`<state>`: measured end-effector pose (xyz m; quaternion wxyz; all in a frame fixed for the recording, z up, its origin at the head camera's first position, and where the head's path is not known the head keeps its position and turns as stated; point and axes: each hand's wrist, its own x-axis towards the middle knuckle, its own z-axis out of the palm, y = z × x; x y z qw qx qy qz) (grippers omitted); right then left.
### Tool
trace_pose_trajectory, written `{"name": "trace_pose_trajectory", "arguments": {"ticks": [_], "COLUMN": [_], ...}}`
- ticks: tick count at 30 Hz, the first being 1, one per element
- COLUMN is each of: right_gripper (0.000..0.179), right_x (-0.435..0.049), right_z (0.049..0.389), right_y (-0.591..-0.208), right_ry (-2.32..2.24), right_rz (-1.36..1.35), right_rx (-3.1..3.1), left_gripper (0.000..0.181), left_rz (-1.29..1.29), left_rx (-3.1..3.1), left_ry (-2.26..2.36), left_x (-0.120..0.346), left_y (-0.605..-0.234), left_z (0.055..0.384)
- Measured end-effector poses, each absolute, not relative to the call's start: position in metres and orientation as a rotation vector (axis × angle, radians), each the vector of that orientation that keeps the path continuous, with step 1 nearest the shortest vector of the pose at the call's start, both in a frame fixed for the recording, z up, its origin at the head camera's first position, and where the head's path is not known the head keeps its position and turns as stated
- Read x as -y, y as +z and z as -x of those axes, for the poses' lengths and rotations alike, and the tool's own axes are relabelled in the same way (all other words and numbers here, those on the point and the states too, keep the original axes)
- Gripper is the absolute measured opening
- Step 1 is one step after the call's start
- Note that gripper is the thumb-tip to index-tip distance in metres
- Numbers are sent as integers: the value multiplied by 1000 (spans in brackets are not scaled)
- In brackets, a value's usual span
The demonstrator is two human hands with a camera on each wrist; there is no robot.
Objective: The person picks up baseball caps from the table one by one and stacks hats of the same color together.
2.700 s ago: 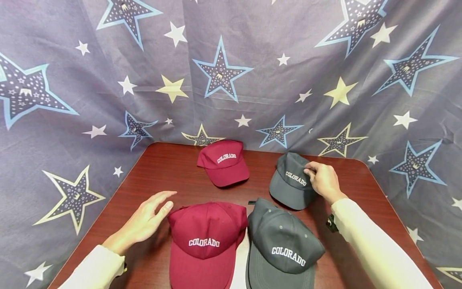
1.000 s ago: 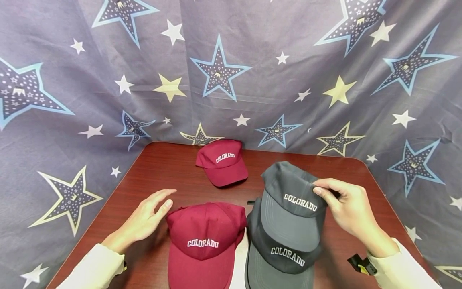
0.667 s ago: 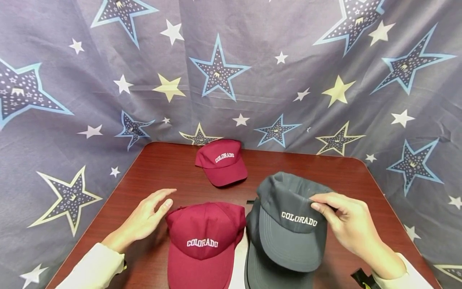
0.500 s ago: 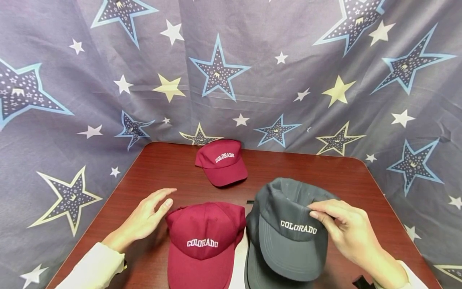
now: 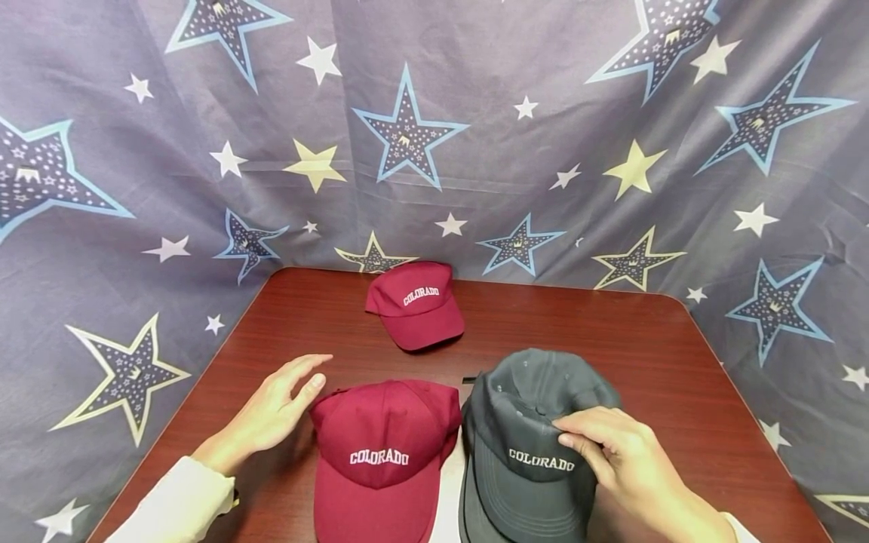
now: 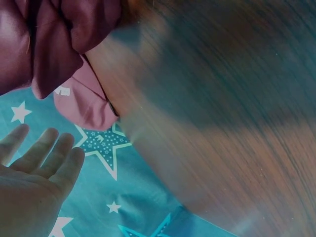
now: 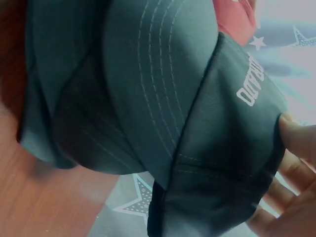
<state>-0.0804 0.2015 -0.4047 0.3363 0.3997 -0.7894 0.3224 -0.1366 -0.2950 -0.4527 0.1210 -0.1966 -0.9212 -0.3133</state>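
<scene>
Thumb and fingers of my right hand (image 5: 614, 456) pinch the crown of a dark grey baseball cap (image 5: 543, 498) lettered COLORADO. It overlaps a second grey cap (image 7: 98, 133), whose brim shows underneath in the right wrist view. To the left lies a maroon baseball cap (image 5: 380, 434) with the same lettering, brim toward me. My left hand (image 5: 274, 407) is beside that cap with fingers extended and nothing held; its open palm (image 6: 29, 197) shows in the left wrist view.
Another maroon cap (image 5: 419, 305) sits at the back of the reddish-brown wooden table (image 5: 305, 317). A pale strip (image 5: 449, 490) shows between the front caps. A grey curtain with stars (image 5: 475, 60) hangs behind and around the table.
My right hand has brought the grey cap from the back right of the table forward and down over the front grey cap. The left hand has stayed put.
</scene>
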Motion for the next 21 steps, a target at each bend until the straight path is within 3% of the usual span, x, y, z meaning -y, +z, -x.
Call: {"name": "trace_pose_trajectory", "arguments": {"ticks": [21], "right_gripper": [64], "right_x": [-194], "right_z": [66], "right_y": [-454], "right_ry": [682], "right_rz": [-863], "right_rx": [2346], "left_gripper": [40], "left_rz": [581], "left_rx": [2691], "left_ry": [-920], "left_x": [293], "left_y": [-454], "left_z": [136]}}
